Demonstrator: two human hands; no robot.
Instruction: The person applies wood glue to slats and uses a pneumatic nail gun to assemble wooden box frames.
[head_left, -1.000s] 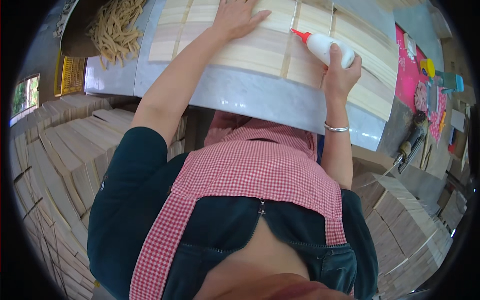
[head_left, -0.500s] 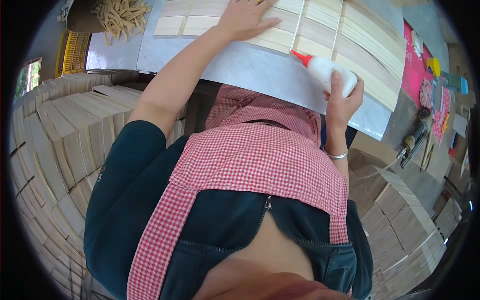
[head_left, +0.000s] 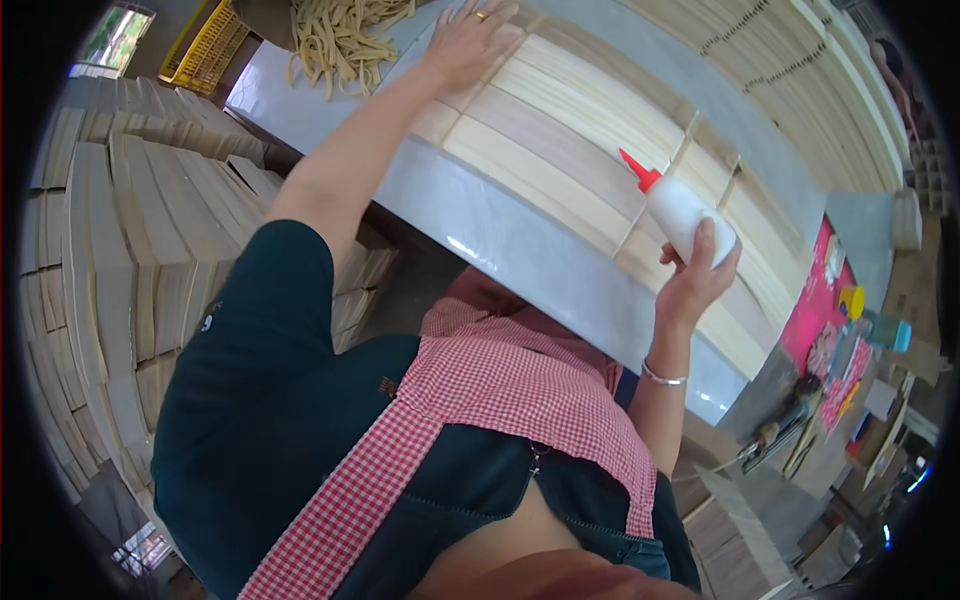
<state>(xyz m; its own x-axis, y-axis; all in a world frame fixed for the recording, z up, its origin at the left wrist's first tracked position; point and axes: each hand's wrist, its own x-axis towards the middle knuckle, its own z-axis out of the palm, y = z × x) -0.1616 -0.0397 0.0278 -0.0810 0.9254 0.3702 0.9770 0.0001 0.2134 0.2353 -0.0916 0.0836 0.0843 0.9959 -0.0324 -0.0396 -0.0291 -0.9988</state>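
Note:
My right hand [head_left: 697, 278] is wrapped round a white squeeze bottle [head_left: 690, 215] with a red pointed nozzle, tilted up to the left above the boards. Beneath it, pale wooden boards [head_left: 545, 130] lie side by side on a grey table [head_left: 420, 195], crossed by narrow grooves or lines, some with a white strip in them. My left hand [head_left: 470, 45] rests with its fingers stretched out at the left end of the boards, holding nothing. The nozzle tip looks apart from the wood, though its exact height is hard to tell.
A heap of tan strips [head_left: 345, 45] lies at the table's far left, near a yellow crate [head_left: 205, 45]. Stacked boards [head_left: 150, 230] fill the left side. At the right are a pink sheet [head_left: 808, 315], a yellow tub [head_left: 851, 301] and a tool [head_left: 770, 440].
The whole view has turned and shifted. The bottle's nozzle has gone from the boards' near edge to farther in over them, and my left hand is now at their left end.

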